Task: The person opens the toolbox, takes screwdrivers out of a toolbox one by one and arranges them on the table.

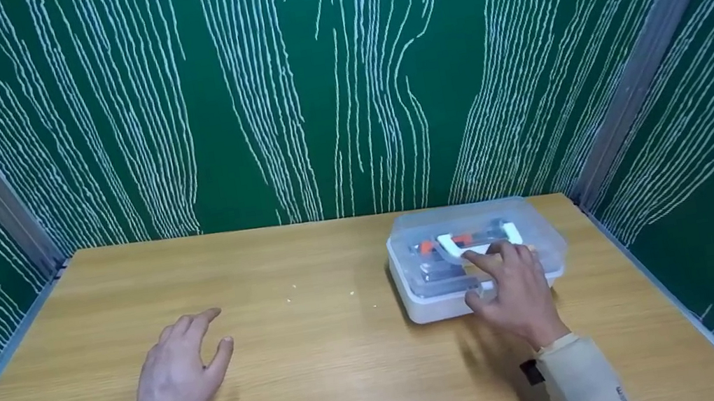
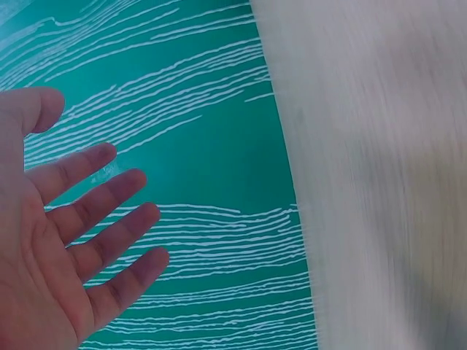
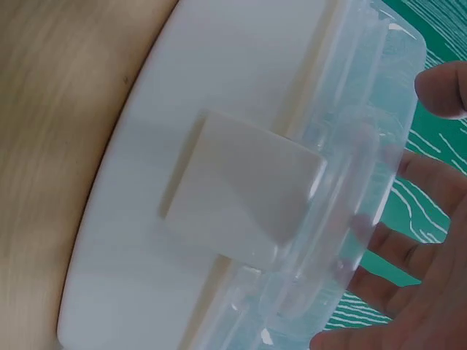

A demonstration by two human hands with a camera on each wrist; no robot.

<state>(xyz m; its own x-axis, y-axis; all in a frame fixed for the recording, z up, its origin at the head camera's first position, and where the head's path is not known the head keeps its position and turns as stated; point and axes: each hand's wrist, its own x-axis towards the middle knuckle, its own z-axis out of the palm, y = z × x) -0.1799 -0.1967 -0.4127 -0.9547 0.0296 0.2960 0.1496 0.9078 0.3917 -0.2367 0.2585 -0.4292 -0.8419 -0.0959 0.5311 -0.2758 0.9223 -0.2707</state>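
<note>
A white storage box point(image 1: 440, 309) with a clear lid point(image 1: 458, 215) stands at the back right of the table. On top of the lid is a white carrying handle point(image 1: 450, 245). Dark and orange items point(image 1: 426, 247) show through the plastic, too blurred to name. My right hand point(image 1: 517, 290) is over the front of the lid, fingers extended towards the handle and thumb apart from them. The right wrist view shows the box's white front latch point(image 3: 244, 189) lying flat against the wall. Off to the left, my left hand point(image 1: 174, 376) hovers above the table, fingers spread and holding nothing.
The wooden table point(image 1: 326, 375) carries a few tiny white specks point(image 1: 352, 293) near its middle. Behind it stands a green wall point(image 1: 340, 90) with wavy white lines. Similar panels close in both sides, joined by grey corner posts point(image 1: 651, 36).
</note>
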